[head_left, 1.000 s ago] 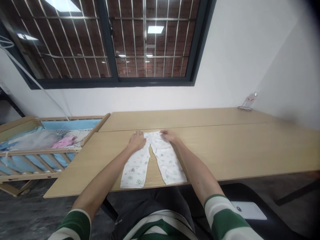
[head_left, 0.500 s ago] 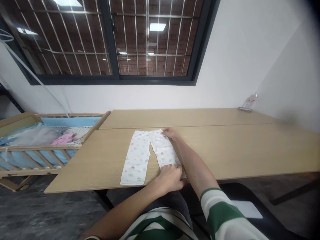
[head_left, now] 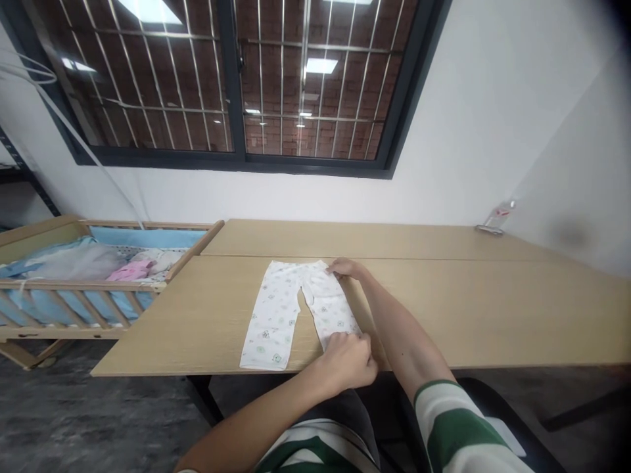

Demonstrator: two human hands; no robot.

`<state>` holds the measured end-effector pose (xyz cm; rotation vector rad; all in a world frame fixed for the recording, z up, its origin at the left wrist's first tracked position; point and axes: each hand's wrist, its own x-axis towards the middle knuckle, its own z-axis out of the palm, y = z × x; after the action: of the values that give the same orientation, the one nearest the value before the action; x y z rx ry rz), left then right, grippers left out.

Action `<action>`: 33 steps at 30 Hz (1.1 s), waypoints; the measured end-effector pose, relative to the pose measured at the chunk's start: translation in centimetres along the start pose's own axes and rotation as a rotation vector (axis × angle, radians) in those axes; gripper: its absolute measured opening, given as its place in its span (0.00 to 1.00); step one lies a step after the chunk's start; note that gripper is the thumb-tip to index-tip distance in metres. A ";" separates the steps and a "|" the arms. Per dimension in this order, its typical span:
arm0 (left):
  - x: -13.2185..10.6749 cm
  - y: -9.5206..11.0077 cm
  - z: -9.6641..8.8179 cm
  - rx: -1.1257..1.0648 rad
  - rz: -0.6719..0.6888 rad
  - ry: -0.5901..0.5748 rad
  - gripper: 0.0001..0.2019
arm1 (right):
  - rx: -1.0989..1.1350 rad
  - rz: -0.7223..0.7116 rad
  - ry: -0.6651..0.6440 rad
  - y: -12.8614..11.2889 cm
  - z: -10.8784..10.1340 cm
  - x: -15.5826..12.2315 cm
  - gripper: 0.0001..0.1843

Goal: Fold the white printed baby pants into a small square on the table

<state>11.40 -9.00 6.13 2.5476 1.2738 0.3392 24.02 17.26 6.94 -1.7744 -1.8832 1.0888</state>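
A small pair of white baby pants (head_left: 270, 322) with a faint printed pattern lies flat on the wooden table, waistband away from me and legs toward me. My left hand (head_left: 349, 360) is closed at the bottom of the right-hand leg and covers that cuff. At the right end of the waistband, my right hand (head_left: 346, 268) pinches the fabric edge between its fingertips. The left-hand leg lies smooth, its cuff close to the table's front edge.
The table (head_left: 473, 302) stretches far to the right. A clear plastic bottle (head_left: 499, 214) leans near the wall corner. On the left stands a wooden crib (head_left: 106, 286) with bedding inside. A black chair (head_left: 486, 401) sits beneath the table's front edge.
My left hand has shifted slightly right at the cuff, its fingers curled tighter. The right hand stays at the waistband corner. The camera view has tilted a little.
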 end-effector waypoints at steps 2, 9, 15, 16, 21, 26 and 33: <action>-0.6 -0.3 -0.5 -0.103 -0.077 0.050 0.12 | 0.036 -0.054 0.004 -0.5 0.1 -0.5 0.20; -3.6 -2.5 -0.8 -0.838 -0.241 0.236 0.06 | 0.139 -0.237 0.012 -4.5 1.8 -1.2 0.20; -7.5 -3.6 0.3 -1.453 -0.284 0.455 0.17 | 0.144 -0.325 0.013 -8.6 5.8 -1.0 0.16; -8.2 -3.8 0.4 -1.494 -0.308 0.484 0.18 | 0.136 -0.332 0.007 -9.2 6.6 -0.9 0.16; -11.1 -4.1 0.2 -1.650 -0.407 0.653 0.21 | 0.069 -0.319 0.038 -11.6 11.3 -0.1 0.18; -13.9 -4.1 -0.1 -1.762 -0.539 0.723 0.23 | -0.041 -0.273 0.108 -12.6 15.1 0.9 0.17; -15.7 -6.3 -0.2 -1.703 -0.625 0.824 0.25 | -0.146 -0.226 0.178 -13.3 17.5 1.4 0.12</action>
<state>-2.53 -18.03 2.79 0.5228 1.0134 1.5147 2.32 14.27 4.68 -1.6227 -2.0352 0.7069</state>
